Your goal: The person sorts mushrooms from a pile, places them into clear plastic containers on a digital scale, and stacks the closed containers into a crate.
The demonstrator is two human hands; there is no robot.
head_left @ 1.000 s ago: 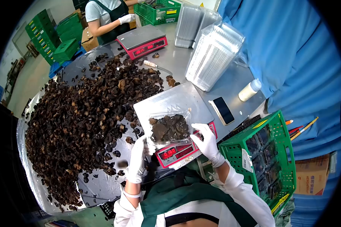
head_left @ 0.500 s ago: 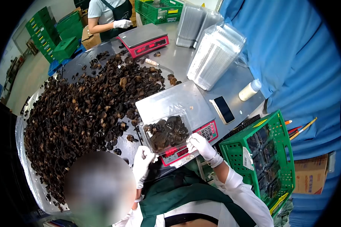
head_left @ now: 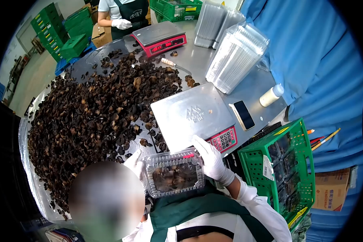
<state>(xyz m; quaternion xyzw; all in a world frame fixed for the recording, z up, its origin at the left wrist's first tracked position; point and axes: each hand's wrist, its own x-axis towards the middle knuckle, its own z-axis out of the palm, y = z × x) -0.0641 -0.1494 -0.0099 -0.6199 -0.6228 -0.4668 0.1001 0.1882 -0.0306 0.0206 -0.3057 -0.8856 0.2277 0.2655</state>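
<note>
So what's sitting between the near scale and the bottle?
A phone, lying on the metal table between the near scale and the bottle. Head view shows it.

The gloves (head_left: pixel 212 161) are white, the boxed pieces (head_left: pixel 174 180) dark brown, the crate (head_left: pixel 252 163) green.

Round blur (head_left: pixel 107 201) at lower L covers the L wrist, part of L hand (head_left: pixel 136 164) & some dark pieces (head_left: pixel 97 109). Near scale (head_left: pixel 189 117) is partly hidden behind R hand (head_left: pixel 211 160) & clear box (head_left: pixel 174 176). Far scale (head_left: pixel 159 34): nos. too small to read. Co-worker (head_left: pixel 127 16): head cut off by top edge.
</note>
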